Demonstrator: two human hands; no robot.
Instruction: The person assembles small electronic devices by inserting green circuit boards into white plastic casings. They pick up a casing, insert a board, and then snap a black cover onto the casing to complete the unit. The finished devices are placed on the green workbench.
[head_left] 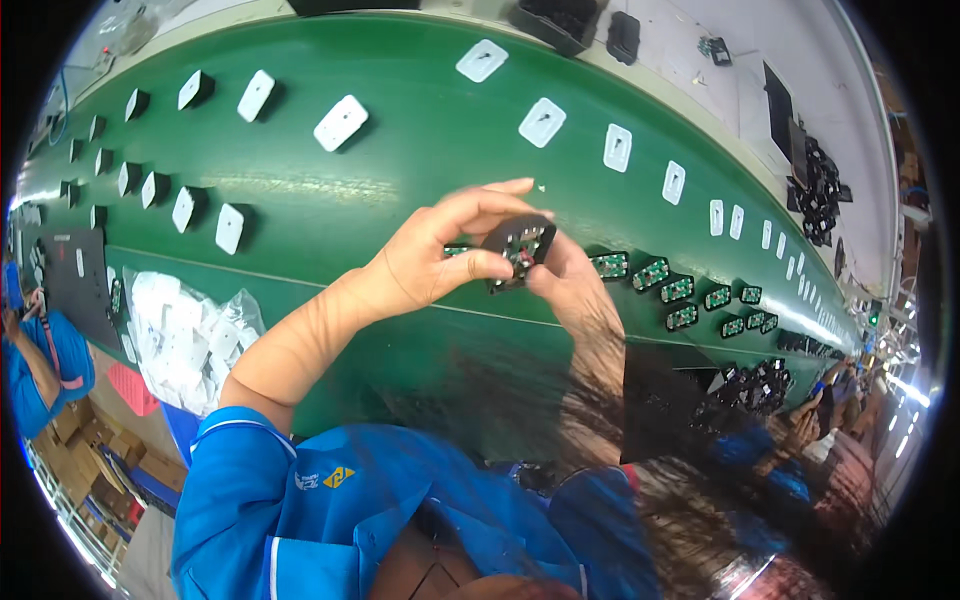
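Observation:
Both hands hold a small black housing with a green circuit board up above the green belt. My left hand grips its left side between thumb and fingers. On the other side, my right hand has its thumb on the board's lower edge, and its other fingers are partly hidden. Part of another green board shows behind my left hand. Just right of my right hand, several black housings with green boards lie in loose rows.
White-topped black boxes stand on the belt's left. White shallow trays line its far right side. A clear bag of white covers sits front left, beside a dark mat. Black parts are heaped near right. Co-workers sit at both sides.

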